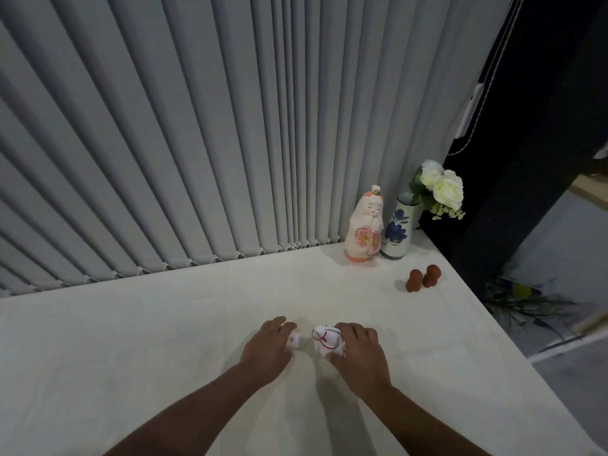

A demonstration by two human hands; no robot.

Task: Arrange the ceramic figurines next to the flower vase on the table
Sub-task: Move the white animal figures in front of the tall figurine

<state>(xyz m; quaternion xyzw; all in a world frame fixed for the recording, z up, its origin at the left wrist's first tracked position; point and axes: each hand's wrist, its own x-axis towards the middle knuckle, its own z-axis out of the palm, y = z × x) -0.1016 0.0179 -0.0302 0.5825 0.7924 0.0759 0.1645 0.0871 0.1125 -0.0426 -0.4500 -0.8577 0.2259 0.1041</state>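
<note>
A white vase (397, 229) painted with blue flowers holds white roses (441, 185) at the table's far right corner. A tall pink-and-white doll figurine (365, 225) stands touching the vase's left side. Two small brown figurines (422, 278) stand in front of the vase. Near the middle of the table, my right hand (360, 353) grips a white animal figurine (327, 340) with red cord markings. My left hand (268, 347) covers a smaller white figurine (297, 340), only partly visible under the fingers.
The table (131, 357) is covered with a white cloth. Grey vertical blinds (197, 143) hang right behind its far edge. The right edge drops off to a dark wall and a floor with foliage (523, 301).
</note>
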